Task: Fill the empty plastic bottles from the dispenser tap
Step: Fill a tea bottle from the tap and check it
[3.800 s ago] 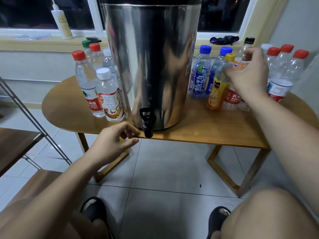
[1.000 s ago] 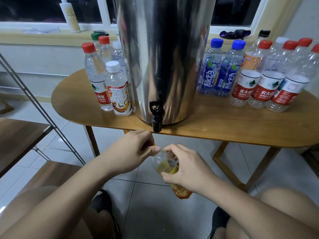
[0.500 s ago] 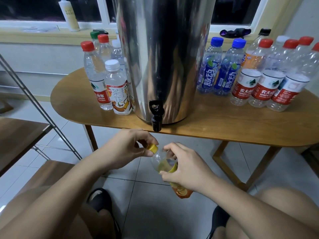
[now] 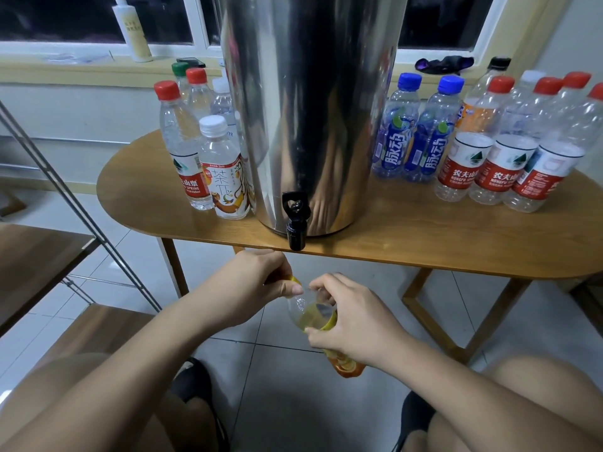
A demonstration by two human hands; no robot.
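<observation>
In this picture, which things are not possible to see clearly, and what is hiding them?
All in the head view:
The top of the dispenser is cut off by the upper edge.
The yellow cap is mostly covered by the left hand; whether it is off the neck is unclear.
The label of the orange-labelled bottle is largely hidden by the right hand.
The print on the sill bottle is too small.

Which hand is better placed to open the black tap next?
Probably the left hand: it pinches only the yellow cap, just below the tap; the right hand grips the bottle.
</observation>
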